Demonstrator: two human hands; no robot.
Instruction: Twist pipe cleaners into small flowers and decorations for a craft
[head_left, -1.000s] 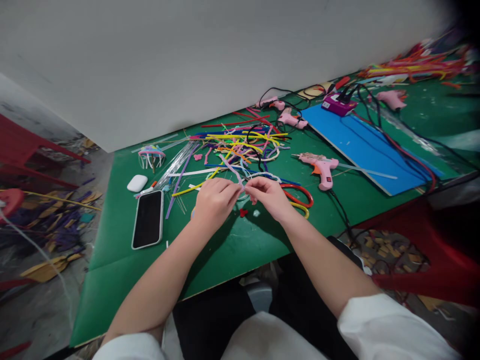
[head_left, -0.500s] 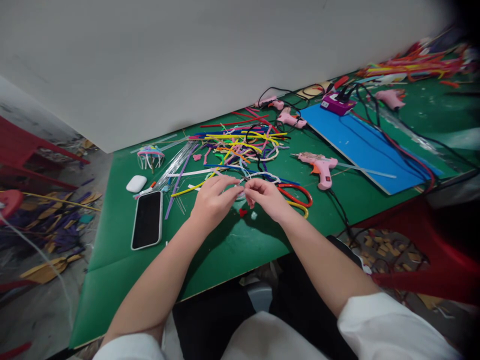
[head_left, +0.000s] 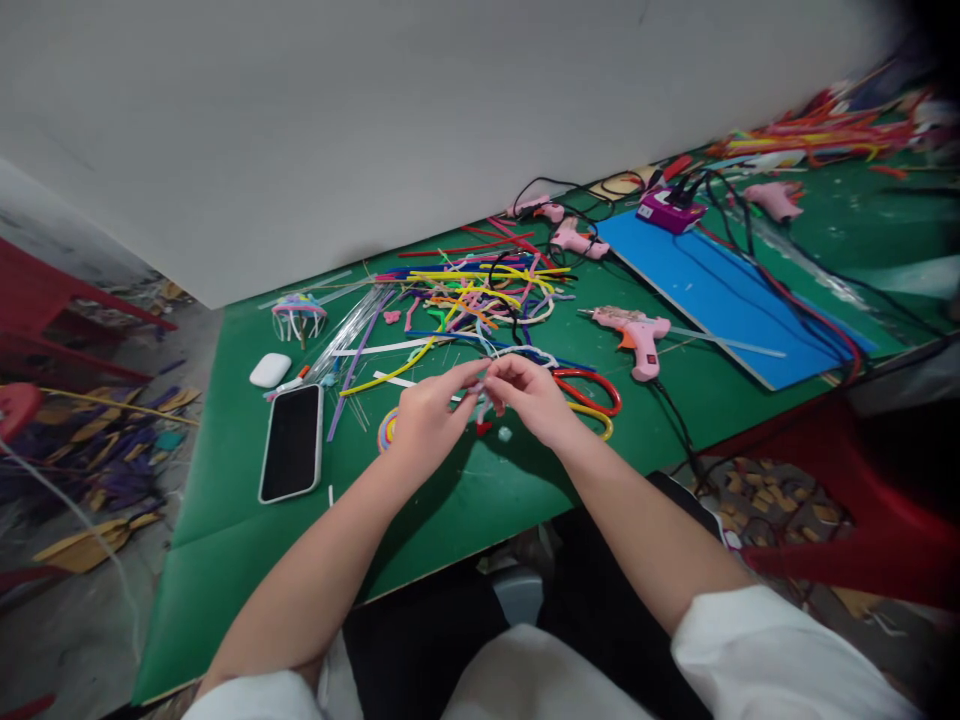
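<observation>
My left hand (head_left: 433,412) and my right hand (head_left: 530,397) meet above the green table (head_left: 450,510), fingertips pinched together. Between them is a thin, pale piece, partly hidden by the fingers, perhaps a light pipe cleaner. Just below lie a small red piece (head_left: 484,428) and a pale teal piece (head_left: 505,434). A striped, multicoloured disc (head_left: 386,430) shows partly beside my left hand. Scissors with red and yellow handles (head_left: 616,398) rest right of my right hand. Beyond both hands spreads a pile of coloured pipe cleaners (head_left: 480,290).
A phone (head_left: 291,443), a white case (head_left: 270,370) and a small jellyfish-like craft (head_left: 300,316) are at the left. Rightward lie a pink glue gun (head_left: 640,338) with its cable, a blue board (head_left: 735,300) and a purple power block (head_left: 672,208).
My left hand has turned slightly and its fingertips have drawn closer to my right hand's. The striped disc now shows beside it. The camera view has shifted slightly.
</observation>
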